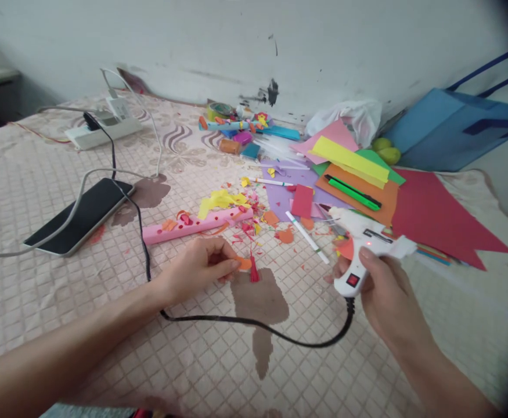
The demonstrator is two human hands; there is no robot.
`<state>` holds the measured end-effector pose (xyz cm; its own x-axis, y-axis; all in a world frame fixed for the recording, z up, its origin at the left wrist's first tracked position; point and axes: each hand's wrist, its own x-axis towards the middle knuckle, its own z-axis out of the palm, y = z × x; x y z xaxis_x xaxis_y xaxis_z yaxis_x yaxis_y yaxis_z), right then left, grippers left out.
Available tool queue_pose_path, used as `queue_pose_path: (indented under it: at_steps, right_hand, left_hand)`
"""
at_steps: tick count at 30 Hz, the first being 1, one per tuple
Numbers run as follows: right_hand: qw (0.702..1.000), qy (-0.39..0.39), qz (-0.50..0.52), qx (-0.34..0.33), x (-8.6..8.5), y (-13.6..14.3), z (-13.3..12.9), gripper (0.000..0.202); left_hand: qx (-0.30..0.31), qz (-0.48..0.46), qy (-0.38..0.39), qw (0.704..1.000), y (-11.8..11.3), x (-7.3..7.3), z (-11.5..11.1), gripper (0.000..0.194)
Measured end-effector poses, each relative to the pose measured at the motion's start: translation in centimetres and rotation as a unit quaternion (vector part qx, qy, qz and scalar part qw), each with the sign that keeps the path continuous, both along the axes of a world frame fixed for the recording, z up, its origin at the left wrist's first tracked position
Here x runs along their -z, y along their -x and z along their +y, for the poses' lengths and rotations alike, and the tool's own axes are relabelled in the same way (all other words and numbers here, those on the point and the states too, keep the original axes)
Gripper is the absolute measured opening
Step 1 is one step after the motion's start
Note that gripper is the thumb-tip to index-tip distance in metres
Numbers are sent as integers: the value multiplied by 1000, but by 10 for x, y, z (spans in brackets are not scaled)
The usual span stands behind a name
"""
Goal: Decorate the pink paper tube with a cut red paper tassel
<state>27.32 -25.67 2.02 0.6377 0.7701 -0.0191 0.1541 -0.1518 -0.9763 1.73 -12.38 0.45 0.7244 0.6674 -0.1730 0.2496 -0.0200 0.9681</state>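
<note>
My left hand (199, 264) pinches a small orange paper piece (244, 264) above the patterned tablecloth. A red tassel (254, 270) lies just beside that piece. Behind my left hand is a pink paper tube (197, 225) with red dots and small paper flowers on it. My right hand (384, 284) is wrapped round a white glue gun (360, 249), whose nozzle points up and to the left. A black cord (236, 319) runs from the gun's handle across the cloth, past my left wrist. Part of an orange paper shape (345, 248) shows behind the gun.
A phone (82, 216) and a power strip (103, 133) are on the left. Paper scraps, white sticks and clay blocks lie in the middle. Coloured sheets (440, 215), a green cutter (353, 193) and a blue bag (458, 128) are at the right.
</note>
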Motion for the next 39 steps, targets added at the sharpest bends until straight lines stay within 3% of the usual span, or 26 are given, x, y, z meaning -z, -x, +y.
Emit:
queue_pose_path:
  at_steps: [2, 4, 9, 12, 14, 17, 22, 29, 39]
  right_hand:
    - [995, 0, 99, -17, -2, 10, -7, 26]
    - [990, 41, 133, -25, -7, 22, -13, 28]
    - [984, 163, 39, -58, -21, 40, -25, 38]
    - [976, 184, 12, -119, -27, 44, -26, 39]
    - [973, 184, 36, -134, -29, 45, -25, 41]
    - [974, 171, 87, -119, -30, 48, -24, 42]
    - [975, 188, 88, -75, -34, 57, -29, 42]
    - [976, 192, 6, -105, -39, 63, -36, 38]
    - [961, 204, -57, -178, -40, 56, -33, 40]
  left_hand:
    - [-5, 3, 4, 1000, 0, -1, 0, 18]
    - [-4, 5, 10, 1000, 0, -1, 0, 19]
    - [5, 12, -1, 1000, 1, -3, -1, 19]
    - [6, 16, -99, 995, 2, -5, -4, 16]
    - [0, 10, -223, 975, 3, -6, -6, 12]
    - [30, -39, -407, 912, 6, -7, -7, 11]
    - [82, -67, -573, 812, 15, -9, -5, 18]
    - [83, -51, -670, 736, 16, -17, -6, 20]
    - [92, -56, -672, 733, 16, -15, -6, 20]
